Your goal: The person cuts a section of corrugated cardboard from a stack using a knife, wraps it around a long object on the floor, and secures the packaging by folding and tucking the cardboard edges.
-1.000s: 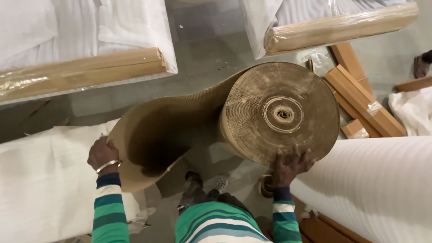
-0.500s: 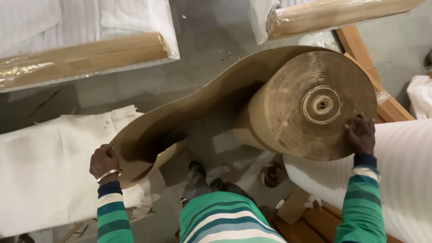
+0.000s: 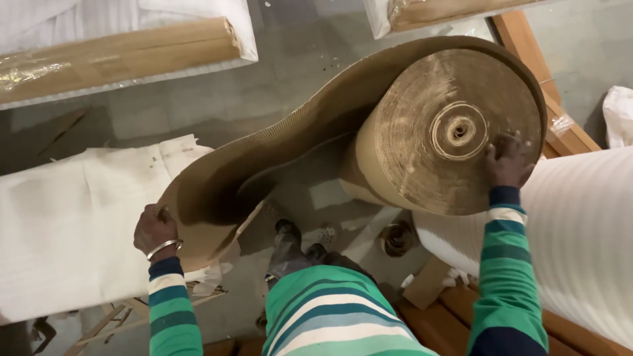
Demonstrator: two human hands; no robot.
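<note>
A big roll of brown corrugated cardboard (image 3: 455, 132) lies on its side in front of me, its round end face and small hollow core turned up toward my eyes. A long loose sheet (image 3: 277, 151) peels off the top of the roll and sweeps away to its left, curving down in a wide arc.

To unroll it well, I judge that I should hold the roll steady at its end face while drawing the loose sheet away evenly, so the ridged board does not crease or tear along its edge.

My right hand (image 3: 508, 160) rests on the end face of the roll, just right of the core, fingers spread and pressing flat against the cardboard rather than gripping anything. My left hand (image 3: 155, 227) is well to the left of the roll, at the far end of the loose sheet, fingers curled tight around its edge; a metal bangle sits on that wrist. Both sleeves are striped green, white and navy.

Below the roll, a grey floor (image 3: 217, 112) shows, with my dark shoe (image 3: 287, 247) on it and a small cardboard tube (image 3: 397, 237) beside it. Just right of the roll lies a large roll of white foam wrap (image 3: 587, 244). Left of the roll, under my left hand, is a white padded bundle (image 3: 66, 237). Beyond the roll lies a long wrapped brown package (image 3: 119, 56), and wooden planks (image 3: 527, 59) lean behind it.
</note>
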